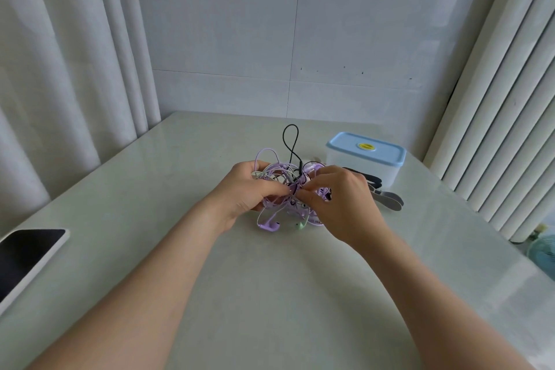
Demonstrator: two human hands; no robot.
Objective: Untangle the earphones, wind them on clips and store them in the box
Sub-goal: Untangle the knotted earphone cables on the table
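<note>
The earphones [277, 173] are held as one tangled bundle at the middle of the frame. Purple, whitish and black cords are knotted together in it. A black loop [291, 141] stands up above the bundle, and a purple earbud [268, 226] and a green earbud [300, 225] hang at its lower edge, close to the table [270, 294].

The bundle's left side is gripped by the left hand [247, 189], whose fingers [276, 189] are curled round the cords. A strand at the knot's centre is pinched by the right hand [341, 203] between thumb and forefinger. It is judged that the mass is steadied by one hand so that a single cord can be worked free by the other.

The box [365, 164], translucent with a blue lid closed on it, is set just to the upper right of the bundle. The clips [389, 198], dark flat pieces, lie before it and are partly hidden by the right hand. Both are presumably kept within reach for winding and storing. Nothing is yet wound, so the task is judged to be at its start.

The table is pale and glossy. A dark-screened device [28, 255] with a white rim lies at the lower left edge. Pale pleated curtains [60, 69] hang at both sides, and a light tiled wall [300, 24] is seen behind.
</note>
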